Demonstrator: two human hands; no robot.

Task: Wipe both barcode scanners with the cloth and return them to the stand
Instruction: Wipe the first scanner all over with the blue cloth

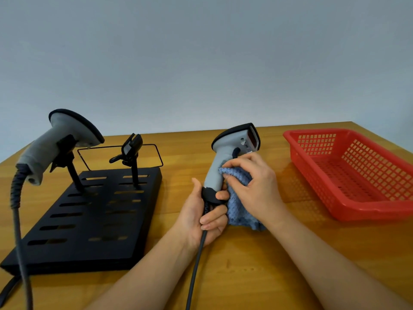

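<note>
My left hand grips the base of a grey barcode scanner, held upright over the wooden table, its head pointing right. A dark cable hangs from the scanner's base toward me. My right hand holds a blue cloth against the scanner's handle. A second grey scanner sits in the left clip of the black stand, with its cable drooping off the left. The stand's right clip holds nothing.
A red plastic basket stands at the right of the table. A thin black wire frame lies behind the stand. A plain wall rises behind the table's far edge.
</note>
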